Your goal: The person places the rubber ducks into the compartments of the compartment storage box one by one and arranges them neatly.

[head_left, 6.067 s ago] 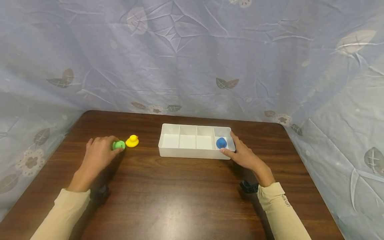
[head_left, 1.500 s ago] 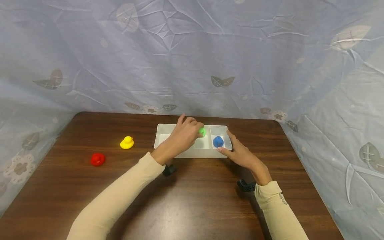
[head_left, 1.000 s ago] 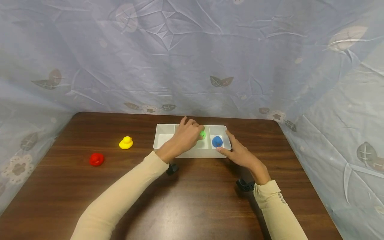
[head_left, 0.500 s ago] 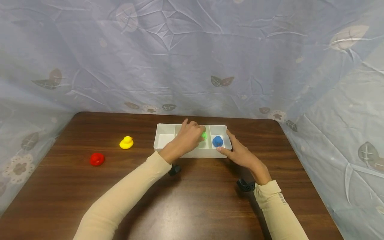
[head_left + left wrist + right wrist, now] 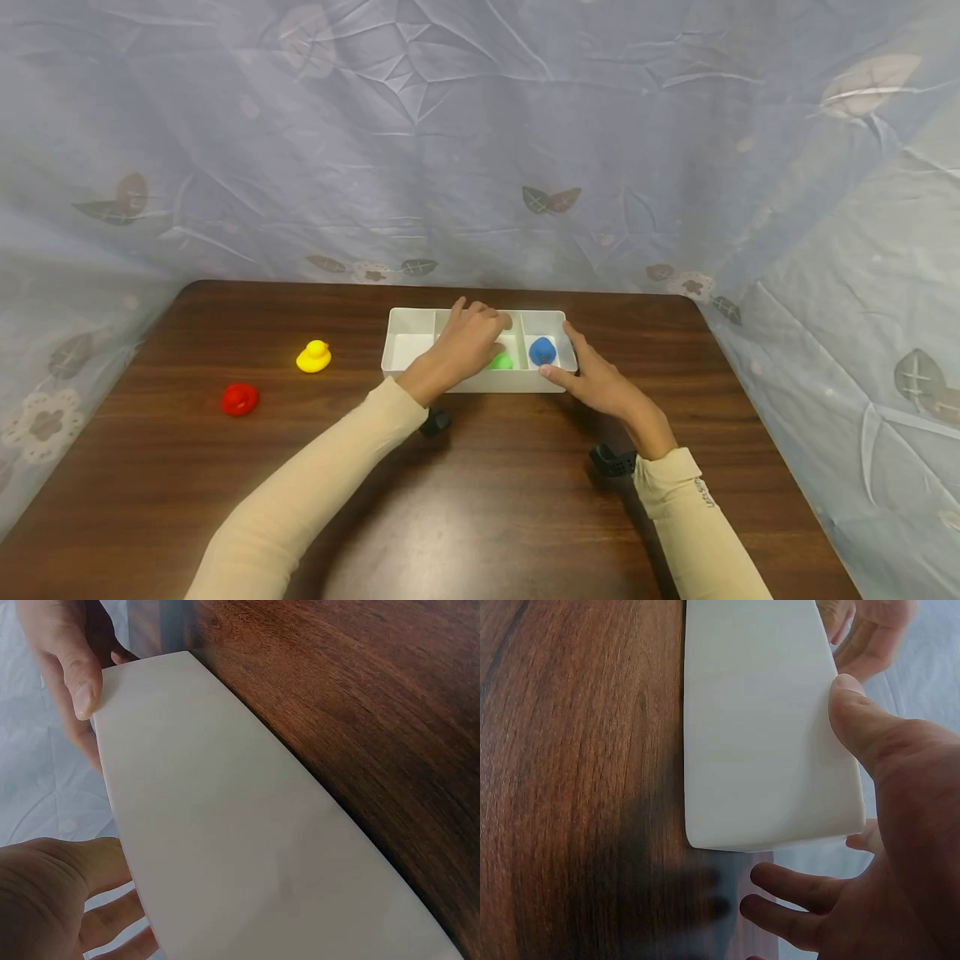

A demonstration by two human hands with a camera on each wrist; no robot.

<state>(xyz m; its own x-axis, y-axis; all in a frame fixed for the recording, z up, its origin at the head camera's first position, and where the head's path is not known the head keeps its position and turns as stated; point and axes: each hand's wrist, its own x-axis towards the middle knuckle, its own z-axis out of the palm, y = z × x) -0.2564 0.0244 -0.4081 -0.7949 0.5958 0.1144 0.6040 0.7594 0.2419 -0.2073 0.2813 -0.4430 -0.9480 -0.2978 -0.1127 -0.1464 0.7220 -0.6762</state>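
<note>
Pinching tray (image 5: 517, 382) at 3 o'clock with right hand (image 5: 606, 388), likely for steadiness; hovering with left hand (image 5: 468, 343), fingers parted, empty, beside green toy (image 5: 501, 362)

Left hand (image 5: 467, 342) arched, fingers parted from thumb; right hand (image 5: 600, 385) angled inward (thumb and fingers spread).

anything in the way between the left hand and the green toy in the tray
Nothing visible does: the left hand is over the white divided tray, and the green toy lies right by it, in the compartment next to the one holding the blue toy.
</note>
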